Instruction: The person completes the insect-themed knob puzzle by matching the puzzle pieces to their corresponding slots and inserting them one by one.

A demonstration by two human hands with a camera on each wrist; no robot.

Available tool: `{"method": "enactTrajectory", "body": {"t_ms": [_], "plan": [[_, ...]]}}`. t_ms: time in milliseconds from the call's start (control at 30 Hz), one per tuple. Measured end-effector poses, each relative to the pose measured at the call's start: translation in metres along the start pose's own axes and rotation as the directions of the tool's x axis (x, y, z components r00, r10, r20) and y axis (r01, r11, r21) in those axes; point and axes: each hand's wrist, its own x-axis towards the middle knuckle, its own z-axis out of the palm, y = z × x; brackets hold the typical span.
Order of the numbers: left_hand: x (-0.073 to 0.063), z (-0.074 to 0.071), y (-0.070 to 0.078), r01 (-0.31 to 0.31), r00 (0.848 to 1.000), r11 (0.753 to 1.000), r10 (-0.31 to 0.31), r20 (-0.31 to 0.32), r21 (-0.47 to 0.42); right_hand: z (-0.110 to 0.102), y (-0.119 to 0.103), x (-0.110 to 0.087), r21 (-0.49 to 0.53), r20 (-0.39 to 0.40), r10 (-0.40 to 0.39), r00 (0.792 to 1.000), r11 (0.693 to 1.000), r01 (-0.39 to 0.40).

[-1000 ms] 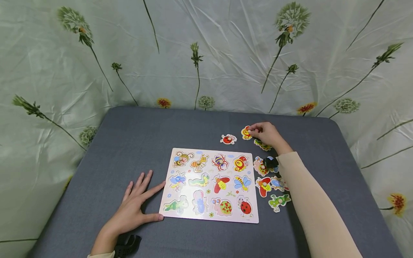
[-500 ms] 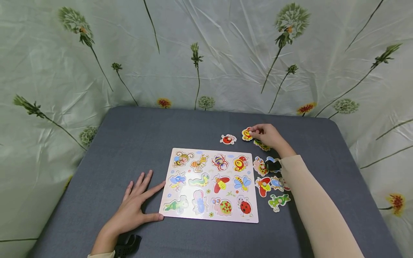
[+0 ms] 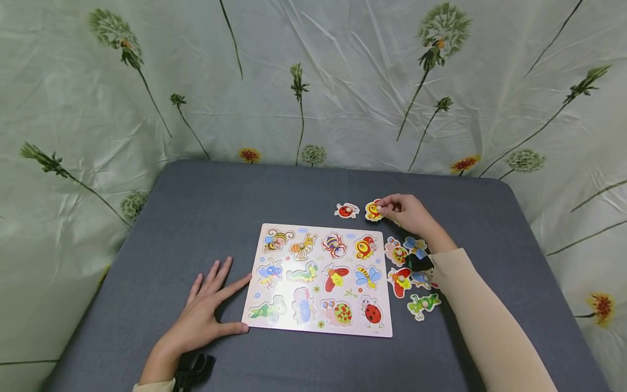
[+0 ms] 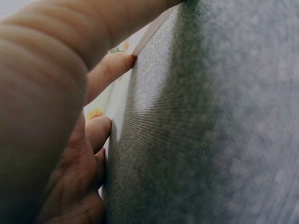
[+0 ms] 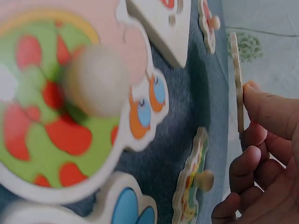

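Head view: the right hand (image 3: 410,215) pinches a yellow-and-red piece (image 3: 372,210), white-rimmed, just beyond the far right corner of the board (image 3: 355,329), which carries 12 creature pictures in 3 rows of 4. The left hand (image 3: 203,316), its fingers spread and grasping nothing, touches the board's left edge.

Left wrist view: fingers extend along the gray surface (image 4: 210,140).

Right wrist view: the held piece appears edge-on between thumb and fingers; a knobbed snail piece (image 5: 70,135) fills the foreground.

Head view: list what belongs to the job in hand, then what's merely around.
Likely part of the job:
puzzle board, left hand at its edge
yellow piece, pinched by the right hand
ladybug piece, snail piece, red-winged piece, green piece

Apparently just around:
flowered cloth
grey table
left wrist's black strap
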Motion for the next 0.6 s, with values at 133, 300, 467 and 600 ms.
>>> {"method": "enactTrajectory", "body": {"t_ms": [133, 300, 467, 600], "plan": [[0.0, 0.0, 0.0, -0.004, 1.0, 1.0, 0.004, 0.0, 0.004, 0.004, -0.006, -0.009, 0.03, 0.004, -0.005, 1.0, 1.0, 0.005], [0.0, -0.001, 0.0, -0.007, 1.0, 1.0, 0.007, 0.001, 0.003, 0.009, -0.009, -0.018, 0.067, 0.013, 0.011, 1.0, 0.998, -0.012], [0.0, -0.002, 0.001, -0.001, 1.0, 1.0, 0.001, 0.008, 0.001, 0.013, -0.009, -0.026, 0.061, 0.024, 0.0, 1.0, 0.998, -0.002], [0.0, -0.002, 0.0, 0.003, 1.0, 1.0, -0.003, 0.013, 0.0, 0.014, -0.008, -0.033, 0.057, 0.028, -0.008, 1.0, 0.998, 0.006]]}}
